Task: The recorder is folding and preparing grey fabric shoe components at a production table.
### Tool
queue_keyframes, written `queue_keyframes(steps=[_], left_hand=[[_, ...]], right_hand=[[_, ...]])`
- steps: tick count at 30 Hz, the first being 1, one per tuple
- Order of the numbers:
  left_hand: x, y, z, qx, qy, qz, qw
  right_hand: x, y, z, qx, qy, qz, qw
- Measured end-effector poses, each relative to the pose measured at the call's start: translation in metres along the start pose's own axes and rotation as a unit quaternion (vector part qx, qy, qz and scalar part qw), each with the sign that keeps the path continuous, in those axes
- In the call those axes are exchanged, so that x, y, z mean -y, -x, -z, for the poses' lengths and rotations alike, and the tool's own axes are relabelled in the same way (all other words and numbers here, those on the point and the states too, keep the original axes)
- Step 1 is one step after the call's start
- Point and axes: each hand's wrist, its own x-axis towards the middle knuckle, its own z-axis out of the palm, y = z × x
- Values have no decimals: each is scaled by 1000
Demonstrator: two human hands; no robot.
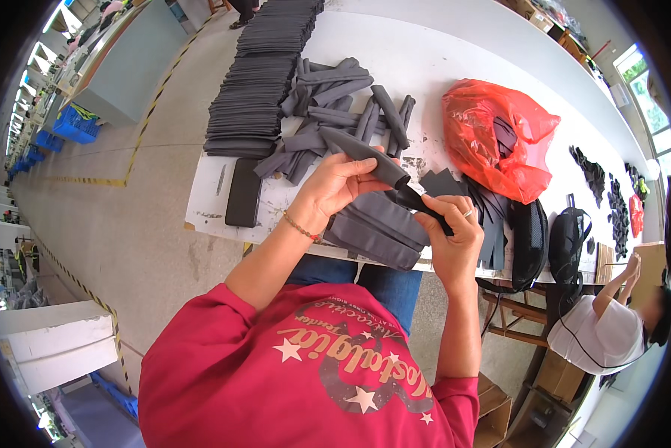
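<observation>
Pinching grey fabric tube point(388, 171), left hand point(335, 184), grip nearly closed; right hand point(456, 230), grip curled tight, clasping black strip point(409, 198).

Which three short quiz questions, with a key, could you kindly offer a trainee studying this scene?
1. True or false: the crumpled red plastic bag lies right of the long row of stacked dark grey fabric pieces.
2. What does the left hand hold? (a) a black rectangular case (b) a rolled dark grey fabric piece (c) a cardboard box
3. Fill in the colour: the flat black rectangular case lies on a ____ tabletop.

Key: 1 true; 2 b; 3 white.
</observation>
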Motion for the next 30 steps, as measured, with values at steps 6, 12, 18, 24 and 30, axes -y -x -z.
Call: queue_keyframes(steps=[6,12,18,24,30], left_hand=[[-1,1,0,26,-23,38,999],[-1,0,-1,35,-17,36,999],[-2,9,-18,33,-71,-5,997],[-9,24,-44,9,-121,-60,991],[25,12,-54,93,-34,-129,987]], right_hand=[[2,-9,4,18,8,12,1000],[-3,-11,6,-15,124,104,987],[0,-8,-3,-70,215,146,963],[5,-4,-18,-83,195,158,965],[25,8,-52,-92,49,75,992]])
